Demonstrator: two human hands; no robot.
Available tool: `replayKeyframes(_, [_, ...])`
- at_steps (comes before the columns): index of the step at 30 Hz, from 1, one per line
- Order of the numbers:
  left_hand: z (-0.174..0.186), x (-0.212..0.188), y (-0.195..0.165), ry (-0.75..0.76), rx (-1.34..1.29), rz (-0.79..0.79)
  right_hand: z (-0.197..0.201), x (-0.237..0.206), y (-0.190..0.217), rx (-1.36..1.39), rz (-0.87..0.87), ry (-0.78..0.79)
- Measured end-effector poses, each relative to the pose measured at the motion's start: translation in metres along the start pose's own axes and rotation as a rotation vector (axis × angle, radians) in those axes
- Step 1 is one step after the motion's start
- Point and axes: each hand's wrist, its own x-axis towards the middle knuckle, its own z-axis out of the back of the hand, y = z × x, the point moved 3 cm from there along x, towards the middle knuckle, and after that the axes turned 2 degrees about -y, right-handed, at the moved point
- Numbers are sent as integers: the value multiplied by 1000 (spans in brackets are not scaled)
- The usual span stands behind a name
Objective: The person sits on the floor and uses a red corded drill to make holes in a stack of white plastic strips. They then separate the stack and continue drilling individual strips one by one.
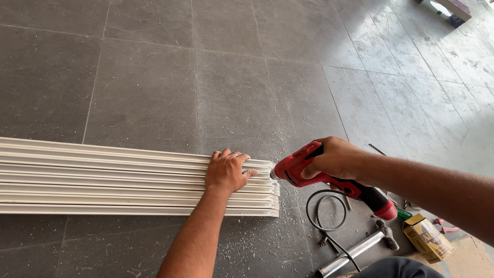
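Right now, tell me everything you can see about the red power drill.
The red power drill has a red plastic-looking body with black sections toward the rear and a black cord looping on the floor behind it. It is held roughly level, nose pointing left, its tip at the end of the stack of white strips. The right hand wraps over its top; the left hand presses flat on the strips. Pale shavings lie beneath.

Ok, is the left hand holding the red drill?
No, the left hand lies flat on the white trim strips; the right hand grips the red drill.
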Motion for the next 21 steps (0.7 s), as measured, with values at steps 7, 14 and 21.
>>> replayKeyframes(7, [-2, 1, 6, -50, -17, -29, -2, -12, 24, -100, 52, 8])
replayKeyframes(14, [0, -1, 6, -21, -26, -16, -1, -19, 42, -318, 85, 11])
replayKeyframes(21, [1, -2, 1, -40, -20, -13, -4, -16, 46, -666, 285, -18])
